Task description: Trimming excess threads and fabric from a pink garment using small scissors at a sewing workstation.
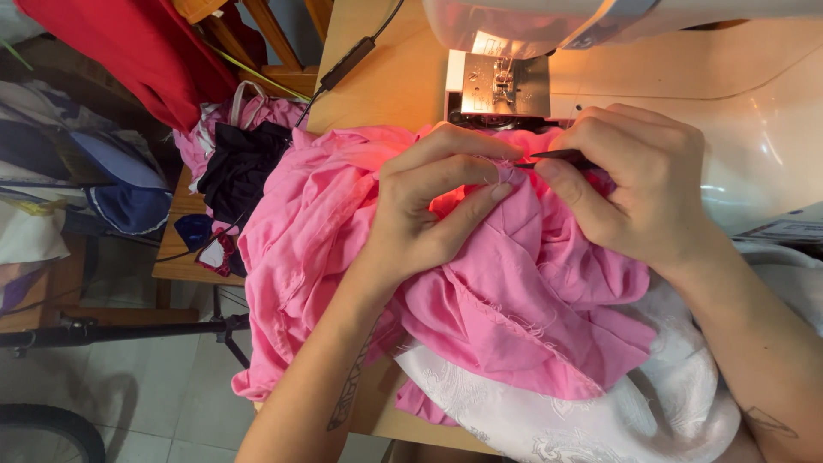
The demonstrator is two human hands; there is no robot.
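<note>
Head view: two hands work a pink cloth before a sewing machine.
Left hand (pixel 429 201) pinches a fold of the pink cloth (pixel 514 291); right hand (pixel 634 184), touching it, grips a thin dark tool (pixel 553 156) at that fold. Cloth is heaped on a wooden table (pixel 377 77), white sewing machine (pixel 686 51) just behind, white patterned fabric (pixel 600 411) beneath, clothes piled left.

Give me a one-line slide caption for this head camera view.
Left hand pinches pink fabric while right hand works a thin dark tool at it, before a sewing machine.
</note>
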